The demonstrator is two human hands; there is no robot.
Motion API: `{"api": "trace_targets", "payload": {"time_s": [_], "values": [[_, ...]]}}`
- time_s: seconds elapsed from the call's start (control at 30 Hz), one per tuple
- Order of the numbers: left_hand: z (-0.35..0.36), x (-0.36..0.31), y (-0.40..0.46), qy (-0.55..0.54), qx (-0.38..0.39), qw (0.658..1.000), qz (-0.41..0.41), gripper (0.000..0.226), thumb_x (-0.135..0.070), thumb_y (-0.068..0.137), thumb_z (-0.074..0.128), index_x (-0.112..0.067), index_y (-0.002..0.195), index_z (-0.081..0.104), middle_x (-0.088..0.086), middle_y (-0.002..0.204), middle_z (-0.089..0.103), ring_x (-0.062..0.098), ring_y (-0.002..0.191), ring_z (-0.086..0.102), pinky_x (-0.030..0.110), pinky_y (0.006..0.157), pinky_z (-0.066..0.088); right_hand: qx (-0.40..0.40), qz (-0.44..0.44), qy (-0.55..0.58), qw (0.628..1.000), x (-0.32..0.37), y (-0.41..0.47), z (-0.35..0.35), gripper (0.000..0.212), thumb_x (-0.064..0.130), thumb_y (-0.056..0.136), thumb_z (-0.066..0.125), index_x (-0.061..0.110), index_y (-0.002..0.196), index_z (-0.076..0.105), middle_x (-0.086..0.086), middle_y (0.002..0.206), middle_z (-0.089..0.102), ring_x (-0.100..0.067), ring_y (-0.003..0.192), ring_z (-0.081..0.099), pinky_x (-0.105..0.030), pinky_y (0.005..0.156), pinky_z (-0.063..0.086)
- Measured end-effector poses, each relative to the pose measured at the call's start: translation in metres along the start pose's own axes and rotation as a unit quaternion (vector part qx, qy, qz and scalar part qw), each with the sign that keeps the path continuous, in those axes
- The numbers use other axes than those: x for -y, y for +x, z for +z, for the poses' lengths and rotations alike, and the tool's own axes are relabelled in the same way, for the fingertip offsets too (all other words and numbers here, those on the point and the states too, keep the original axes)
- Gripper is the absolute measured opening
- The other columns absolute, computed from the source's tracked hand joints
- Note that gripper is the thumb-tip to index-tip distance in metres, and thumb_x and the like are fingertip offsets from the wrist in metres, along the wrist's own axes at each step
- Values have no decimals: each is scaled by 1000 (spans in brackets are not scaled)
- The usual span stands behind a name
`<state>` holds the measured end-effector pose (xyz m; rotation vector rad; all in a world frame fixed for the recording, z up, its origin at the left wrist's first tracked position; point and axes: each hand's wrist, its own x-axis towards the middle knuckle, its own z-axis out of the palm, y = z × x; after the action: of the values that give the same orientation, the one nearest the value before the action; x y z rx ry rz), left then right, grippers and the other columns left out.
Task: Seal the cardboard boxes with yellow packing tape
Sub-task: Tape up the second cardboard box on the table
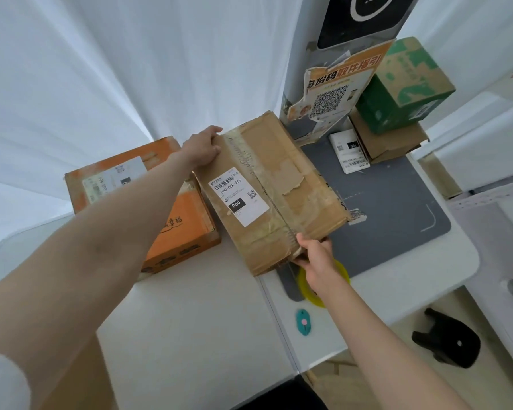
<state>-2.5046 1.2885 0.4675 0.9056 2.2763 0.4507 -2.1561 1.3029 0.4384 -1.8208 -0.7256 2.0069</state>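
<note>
From the head view, you hold the brown cardboard box (267, 187) in the middle of the frame, over the white table (190, 321). Its long axis runs from the lower centre up toward the upper centre, leaning slightly left, with the white shipping label (239, 196) facing up on its left half. Your left hand (203, 149) grips the far upper-left corner, fingers curled over the edge. Your right hand (314, 255) grips the near lower edge, thumb on top. The yellow tape roll (342, 270) lies on the table just under your right wrist, partly hidden. An orange box (184, 232) rests left of the brown box, touching it. A teal cutter (303, 322) lies nearer the bottom.
</note>
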Motion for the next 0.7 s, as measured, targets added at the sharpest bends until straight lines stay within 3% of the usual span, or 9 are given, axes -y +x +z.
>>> {"api": "trace_targets", "payload": {"time_s": [0.17,0.27,0.37,0.5,0.7], "values": [[13,-4,4,127,-51,991,-13,64,-29,103,50,-29,161,22,13,157,41,37,143,38,50,116,25,-70,11,-94,993,2,12,9,42,7,92,69,6,128,48,-16,134,54,-36,112,61,-52,80,61],[22,-10,-18,177,-100,979,-23,66,-33,105,47,-25,162,14,12,169,14,35,154,14,53,124,9,-74,20,-126,989,4,12,12,48,7,91,70,4,134,48,-14,142,50,-39,117,58,-54,83,60],[48,-22,-53,190,-115,974,37,65,-29,106,49,-24,161,15,12,170,0,35,156,-4,52,126,-2,-70,19,-133,989,7,8,11,51,7,91,70,2,136,48,-14,143,49,-39,119,57,-54,82,60],[83,-31,-115,159,-101,980,63,67,-36,101,58,-25,159,26,9,171,-3,31,157,-7,48,125,-7,-53,14,-137,989,14,-4,7,49,7,92,70,1,136,48,-15,142,50,-37,119,58,-51,82,61],[96,-22,-196,110,-122,985,43,62,-43,95,66,-20,148,43,10,169,12,29,157,2,48,125,-3,-72,-16,-145,987,16,-38,3,60,17,90,76,6,139,44,-16,143,47,-33,120,55,-47,90,60]]}}
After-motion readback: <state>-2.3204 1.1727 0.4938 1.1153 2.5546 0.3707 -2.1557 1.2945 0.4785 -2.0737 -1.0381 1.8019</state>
